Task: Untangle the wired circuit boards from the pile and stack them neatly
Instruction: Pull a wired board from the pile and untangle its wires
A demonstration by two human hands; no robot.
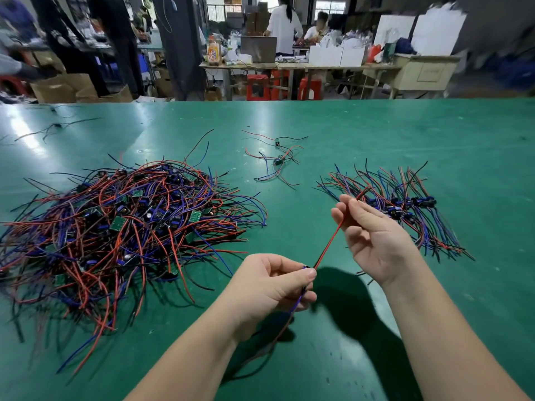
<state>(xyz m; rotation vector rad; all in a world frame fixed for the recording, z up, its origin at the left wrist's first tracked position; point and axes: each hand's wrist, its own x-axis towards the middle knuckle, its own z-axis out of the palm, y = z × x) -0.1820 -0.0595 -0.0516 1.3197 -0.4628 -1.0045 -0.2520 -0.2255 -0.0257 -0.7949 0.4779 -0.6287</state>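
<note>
Positions are given with 12 o'clock at the far edge of the desk (376, 131), as seen from the worker's side. The desk surface is a smooth green mat with a slight sheen.

1. Left grip (269, 287), a bare hand at 6 o'clock, is raised above the mat. Its thumb and forefinger pinch the held unit (305, 268), a small dark part mostly hidden by the fingertips. The remaining fingers are curled under.
2. A thin red lead (330, 244) runs taut and straight from the held unit up towards 1 o'clock. The right grip (373, 235) pinches its far end between thumb and forefinger. The other fingers are loosely bent and the palm faces up.
3. A blue lead (292, 311) hangs slack below the left grip. This part is blurred.
4. The pile (124, 224) lies at 9 o'clock. It is a broad, loose mound of red, blue and black insulated wires, with small green rectangular boards showing between the strands.
5. The sorted stack (405, 204) lies at 3 o'clock, just beyond the right grip. Its dark blue components are aligned in a row and its wires fan out on both sides.
6. Two loose units (278, 160) lie at 12 o'clock, with their wires curled.
7. Stray black wires (55, 125) lie at 10 o'clock, near the far edge.
</note>
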